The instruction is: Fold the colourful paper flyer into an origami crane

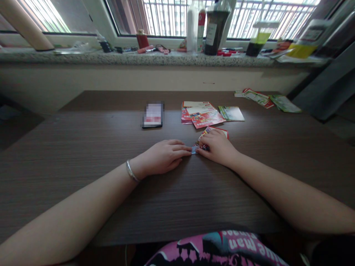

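Observation:
A small folded piece of colourful printed paper (210, 130) lies on the dark wooden table (83, 147) in front of me. My right hand (217, 146) rests on top of it, fingers curled and pressing it down. My left hand (163, 157), a silver bangle on its wrist, lies flat beside it with its fingertips touching the paper's left corner. Most of the paper is hidden under my right hand.
A phone (153, 115) lies face up beyond my left hand. A pile of red leaflets (202, 114) and a green one (231, 113) sit behind the paper, more leaflets (257, 97) at the far right. Bottles (215, 26) and clutter line the windowsill.

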`<action>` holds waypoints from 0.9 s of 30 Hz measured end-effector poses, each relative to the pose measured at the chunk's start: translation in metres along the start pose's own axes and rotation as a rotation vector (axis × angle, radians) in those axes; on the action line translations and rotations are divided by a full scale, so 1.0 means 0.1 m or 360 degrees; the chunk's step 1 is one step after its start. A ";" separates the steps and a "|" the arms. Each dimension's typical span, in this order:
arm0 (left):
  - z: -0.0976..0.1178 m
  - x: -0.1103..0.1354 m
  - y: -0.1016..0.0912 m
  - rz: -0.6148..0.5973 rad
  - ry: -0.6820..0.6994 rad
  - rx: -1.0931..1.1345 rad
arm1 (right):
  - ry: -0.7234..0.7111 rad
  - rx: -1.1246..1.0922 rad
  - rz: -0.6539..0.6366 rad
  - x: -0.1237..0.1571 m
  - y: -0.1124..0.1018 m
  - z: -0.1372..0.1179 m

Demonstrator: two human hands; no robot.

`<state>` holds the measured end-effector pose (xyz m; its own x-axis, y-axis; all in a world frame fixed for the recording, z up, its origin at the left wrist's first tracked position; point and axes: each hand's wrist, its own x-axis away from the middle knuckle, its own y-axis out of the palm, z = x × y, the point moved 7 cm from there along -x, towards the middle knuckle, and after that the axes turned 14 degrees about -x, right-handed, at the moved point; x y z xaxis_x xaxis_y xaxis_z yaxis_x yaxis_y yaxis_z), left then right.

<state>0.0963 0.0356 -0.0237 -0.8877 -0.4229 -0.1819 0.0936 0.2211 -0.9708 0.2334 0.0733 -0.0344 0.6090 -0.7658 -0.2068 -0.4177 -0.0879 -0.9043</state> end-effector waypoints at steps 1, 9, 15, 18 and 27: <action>0.00 0.00 0.00 0.0004 -0.0003 0.0002 | -0.0036 -0.0004 0.0010 0.00 0.00 0.00; -0.02 0.02 0.01 0.0056 -0.0062 0.0071 | -0.0247 -0.0151 0.0044 0.03 -0.03 -0.02; -0.04 0.04 0.03 0.0083 -0.0066 0.0212 | -0.0395 -0.0258 0.0000 0.07 -0.04 -0.08; -0.05 0.04 0.04 0.0069 -0.0112 0.0248 | -0.0371 -0.0277 0.0003 0.06 -0.04 -0.06; -0.02 0.05 0.05 0.0068 -0.0062 0.0186 | -0.0491 -0.0266 -0.0103 0.11 -0.03 -0.13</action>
<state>0.0908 0.0362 -0.0287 -0.8639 -0.4496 -0.2270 0.1848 0.1364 -0.9733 0.2326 0.0563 -0.0295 0.8020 -0.5291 -0.2773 -0.4606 -0.2522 -0.8510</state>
